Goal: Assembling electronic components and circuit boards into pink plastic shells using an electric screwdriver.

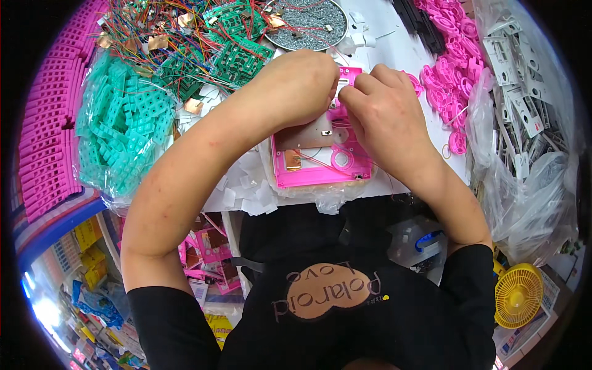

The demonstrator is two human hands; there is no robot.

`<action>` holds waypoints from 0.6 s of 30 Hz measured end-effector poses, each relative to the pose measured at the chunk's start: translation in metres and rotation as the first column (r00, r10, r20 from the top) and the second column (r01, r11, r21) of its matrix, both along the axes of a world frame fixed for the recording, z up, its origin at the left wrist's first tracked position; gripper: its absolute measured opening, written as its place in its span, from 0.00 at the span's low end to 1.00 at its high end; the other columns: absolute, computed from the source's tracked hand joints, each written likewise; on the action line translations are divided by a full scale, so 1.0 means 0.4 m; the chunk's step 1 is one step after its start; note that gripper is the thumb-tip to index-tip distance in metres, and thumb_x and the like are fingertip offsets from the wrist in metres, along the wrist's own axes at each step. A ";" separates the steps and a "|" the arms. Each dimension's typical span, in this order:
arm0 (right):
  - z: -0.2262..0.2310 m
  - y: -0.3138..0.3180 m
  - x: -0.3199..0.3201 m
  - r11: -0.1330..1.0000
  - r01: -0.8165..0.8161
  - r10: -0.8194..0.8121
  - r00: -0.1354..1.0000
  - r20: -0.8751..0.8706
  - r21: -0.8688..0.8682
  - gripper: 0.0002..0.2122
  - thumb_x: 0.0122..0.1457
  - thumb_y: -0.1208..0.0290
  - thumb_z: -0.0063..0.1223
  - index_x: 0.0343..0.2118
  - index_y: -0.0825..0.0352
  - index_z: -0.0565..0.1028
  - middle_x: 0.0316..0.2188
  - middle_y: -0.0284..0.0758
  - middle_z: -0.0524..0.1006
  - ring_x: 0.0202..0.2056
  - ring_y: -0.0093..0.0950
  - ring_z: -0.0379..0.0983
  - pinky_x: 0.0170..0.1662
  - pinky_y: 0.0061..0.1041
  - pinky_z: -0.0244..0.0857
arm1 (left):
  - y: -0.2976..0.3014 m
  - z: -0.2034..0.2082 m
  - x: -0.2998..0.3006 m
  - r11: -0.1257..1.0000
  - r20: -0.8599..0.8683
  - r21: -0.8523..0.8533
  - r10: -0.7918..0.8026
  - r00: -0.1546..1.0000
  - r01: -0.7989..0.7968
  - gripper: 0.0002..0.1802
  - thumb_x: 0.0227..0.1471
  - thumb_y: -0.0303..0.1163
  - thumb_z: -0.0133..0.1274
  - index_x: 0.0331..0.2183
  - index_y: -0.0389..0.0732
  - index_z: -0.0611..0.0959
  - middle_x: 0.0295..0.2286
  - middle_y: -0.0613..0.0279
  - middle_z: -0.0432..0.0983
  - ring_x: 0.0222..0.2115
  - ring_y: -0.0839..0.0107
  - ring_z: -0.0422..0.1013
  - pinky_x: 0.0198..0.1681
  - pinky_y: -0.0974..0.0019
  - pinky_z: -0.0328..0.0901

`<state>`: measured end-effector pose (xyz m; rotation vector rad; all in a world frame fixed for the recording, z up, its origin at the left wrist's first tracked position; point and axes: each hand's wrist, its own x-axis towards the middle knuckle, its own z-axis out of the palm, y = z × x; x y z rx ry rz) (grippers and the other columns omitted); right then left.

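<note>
A pink plastic casing (310, 179) lies at the front of the white table. Inside it sit a brown circuit board (300, 137), thin red wires (313, 161) and a small copper-coloured plate (293, 160). My left hand (306, 85) is curled over the casing's upper part, its fingertips mostly hidden. My right hand (387, 110) bends in from the right, thumb and fingers pinched together at the casing's far end. Both hands are closed close to each other; what they grip between them is hidden.
Green circuit boards (243, 58) with tangled wires and a round dish of small screws (306, 28) stand at the back. Turquoise keypad pieces (126, 117) lie left, beside stacked pink parts (52, 132). Pink rings (453, 74) and bagged white parts (521, 92) are right. Paper scraps (253, 194) litter the front.
</note>
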<state>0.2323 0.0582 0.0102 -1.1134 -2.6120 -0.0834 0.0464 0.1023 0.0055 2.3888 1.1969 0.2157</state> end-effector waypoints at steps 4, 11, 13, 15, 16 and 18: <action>-0.010 0.009 0.003 0.998 -0.059 0.056 0.995 -0.086 -0.026 0.08 0.46 0.76 0.59 0.32 0.63 0.79 0.28 0.32 0.78 0.36 0.34 0.72 0.44 0.34 0.64 | 0.016 0.010 0.002 0.994 -0.003 -0.101 0.031 1.000 -0.032 0.08 0.43 0.28 0.63 0.28 0.35 0.84 0.26 0.46 0.80 0.32 0.50 0.78 0.37 0.53 0.70; -0.066 0.013 0.014 0.966 -0.009 -0.095 0.916 -0.390 -0.257 0.06 0.49 0.74 0.65 0.29 0.64 0.79 0.36 0.34 0.77 0.42 0.38 0.68 0.47 0.36 0.64 | 0.017 -0.009 -0.002 0.994 0.024 -0.093 0.065 0.998 -0.062 0.08 0.41 0.29 0.65 0.25 0.36 0.82 0.23 0.51 0.79 0.28 0.53 0.77 0.34 0.54 0.70; -0.066 0.014 0.007 0.955 0.042 -0.147 0.926 -0.347 -0.293 0.05 0.49 0.73 0.65 0.29 0.64 0.80 0.38 0.35 0.77 0.44 0.39 0.67 0.48 0.36 0.64 | 0.016 -0.008 -0.002 0.994 0.023 -0.091 0.064 0.998 -0.062 0.08 0.41 0.29 0.65 0.24 0.36 0.81 0.22 0.52 0.79 0.28 0.53 0.77 0.34 0.55 0.70; -0.063 0.014 0.004 0.944 0.073 -0.179 0.932 -0.314 -0.322 0.06 0.48 0.73 0.65 0.29 0.65 0.80 0.39 0.35 0.77 0.44 0.39 0.66 0.48 0.36 0.64 | 0.017 -0.004 0.000 0.994 0.019 -0.095 0.062 0.998 -0.060 0.08 0.42 0.29 0.64 0.23 0.37 0.81 0.22 0.52 0.79 0.28 0.54 0.77 0.34 0.55 0.70; -0.060 0.016 0.002 0.939 0.075 -0.183 0.935 -0.305 -0.335 0.06 0.48 0.73 0.65 0.29 0.65 0.81 0.38 0.35 0.77 0.44 0.40 0.66 0.48 0.35 0.64 | 0.017 -0.005 0.000 0.995 0.013 -0.088 0.056 0.998 -0.055 0.09 0.42 0.29 0.65 0.23 0.37 0.81 0.22 0.52 0.79 0.28 0.53 0.77 0.34 0.54 0.70; -0.052 0.024 0.003 0.936 0.054 -0.158 0.947 -0.280 -0.348 0.06 0.48 0.73 0.65 0.30 0.64 0.81 0.38 0.34 0.77 0.43 0.40 0.67 0.47 0.36 0.65 | 0.020 -0.006 0.002 0.996 0.003 -0.074 0.043 0.999 -0.042 0.09 0.41 0.30 0.65 0.23 0.37 0.81 0.22 0.51 0.79 0.28 0.53 0.77 0.34 0.54 0.70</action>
